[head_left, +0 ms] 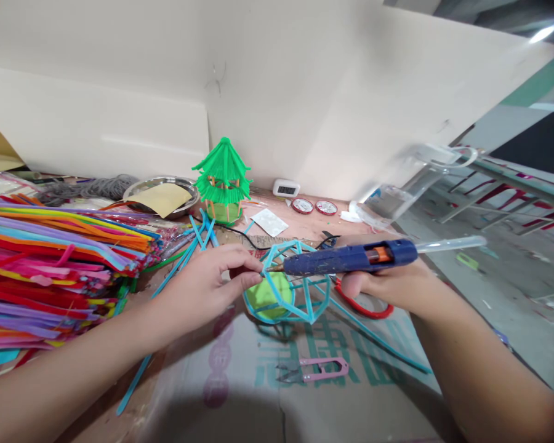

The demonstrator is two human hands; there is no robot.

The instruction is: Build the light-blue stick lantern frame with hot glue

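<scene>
My right hand (388, 288) is wrapped round a dark blue hot glue gun (327, 261) with a clear glue stick (452, 244) sticking out of its back. The gun's nozzle points left and meets the near-left rim of a light blue pipe-cleaner frame (308, 301). My left hand (207, 280) pinches that rim between thumb and forefinger, close to the nozzle tip. The frame has many-sided rings joined by struts and lies tipped on its side. A yellow-green round base (271, 298) shows through it. Part of the frame is hidden behind the gun.
Pink thread snips (323, 369) lie in front on a cardboard sheet (240, 406). A green pipe-cleaner pavilion (222, 184) stands behind. Bundled coloured pipe cleaners (50, 264) fill the left. A red-rimmed round item (367, 306), steel bowl (191, 200) and small digital clock (286, 187) are around.
</scene>
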